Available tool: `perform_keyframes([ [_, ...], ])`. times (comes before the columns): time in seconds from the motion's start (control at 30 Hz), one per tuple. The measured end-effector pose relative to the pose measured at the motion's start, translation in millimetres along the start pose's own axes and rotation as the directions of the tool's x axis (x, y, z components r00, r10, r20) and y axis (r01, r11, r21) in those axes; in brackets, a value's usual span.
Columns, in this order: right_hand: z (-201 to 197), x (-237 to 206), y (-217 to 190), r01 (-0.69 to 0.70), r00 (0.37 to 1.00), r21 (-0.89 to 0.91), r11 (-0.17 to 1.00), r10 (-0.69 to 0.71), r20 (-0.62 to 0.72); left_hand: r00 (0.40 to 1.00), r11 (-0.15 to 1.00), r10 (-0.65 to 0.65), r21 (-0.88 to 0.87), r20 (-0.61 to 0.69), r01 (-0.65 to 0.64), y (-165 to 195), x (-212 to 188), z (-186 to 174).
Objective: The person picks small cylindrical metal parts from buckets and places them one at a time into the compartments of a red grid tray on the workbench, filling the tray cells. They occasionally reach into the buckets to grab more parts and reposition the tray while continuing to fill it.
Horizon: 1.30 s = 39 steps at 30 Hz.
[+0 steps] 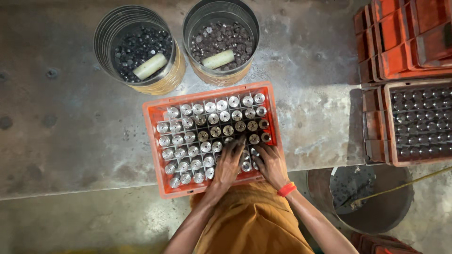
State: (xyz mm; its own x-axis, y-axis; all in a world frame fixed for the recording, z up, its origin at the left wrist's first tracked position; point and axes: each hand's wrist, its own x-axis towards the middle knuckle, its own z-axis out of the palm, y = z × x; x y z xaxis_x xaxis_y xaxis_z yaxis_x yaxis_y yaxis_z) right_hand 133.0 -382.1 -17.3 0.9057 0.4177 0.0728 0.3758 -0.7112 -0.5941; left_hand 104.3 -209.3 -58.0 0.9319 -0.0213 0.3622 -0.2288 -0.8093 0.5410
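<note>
Across the frame lies a grey, stained floor (70,127), and we note it as the work surface. At centre sits an orange crate (151,141) with a divider grid; we find nearly every cell filled with a shiny metal cylinder (234,101) standing upright, so the filling looks close to complete. Only the cells at the crate's lower right, under the hands, remain unverified. At right of the frame we record a stack of orange crates (400,33) and, below it, a further crate (419,122) already full of similar pieces. At lower right stands a round metal pan (376,207) holding dark debris. At the top we see two metal tins, the left tin (101,37) and the right tin (188,23), each still holding many small dark parts and a pale stick.

Our left hand (229,164) rests flat on the cylinders, fingers spread, gripping nothing we can see. Our right hand (270,164), with an orange wristband (286,189), lies fingers down among the cylinders; we cannot tell whether it holds one.
</note>
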Motion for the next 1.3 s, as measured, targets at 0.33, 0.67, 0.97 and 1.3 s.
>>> perform_keyframes([
  [0.33,6.1,-0.9,5.6,-0.043,0.996,-0.057,0.997,0.047,0.071,0.937,0.946,-0.254,0.261,0.238,0.190,9.0,-8.9,-1.3],
  [0.67,-63.2,-1.3,42.2,-0.055,0.993,0.398,0.916,0.093,-0.078,0.969,0.885,-0.248,-0.406,0.006,0.229,-17.6,-23.1,-37.8],
  [0.97,-24.1,-20.9,14.2,-0.457,0.889,0.518,0.723,0.396,0.232,0.799,0.871,-0.359,-0.135,0.482,0.473,13.4,-31.0,-22.7],
  [1.3,-35.8,-20.0,4.6,0.126,0.991,0.084,0.989,-0.122,-0.050,0.980,0.969,0.015,-0.244,0.199,0.035,6.6,-44.5,-31.8],
])
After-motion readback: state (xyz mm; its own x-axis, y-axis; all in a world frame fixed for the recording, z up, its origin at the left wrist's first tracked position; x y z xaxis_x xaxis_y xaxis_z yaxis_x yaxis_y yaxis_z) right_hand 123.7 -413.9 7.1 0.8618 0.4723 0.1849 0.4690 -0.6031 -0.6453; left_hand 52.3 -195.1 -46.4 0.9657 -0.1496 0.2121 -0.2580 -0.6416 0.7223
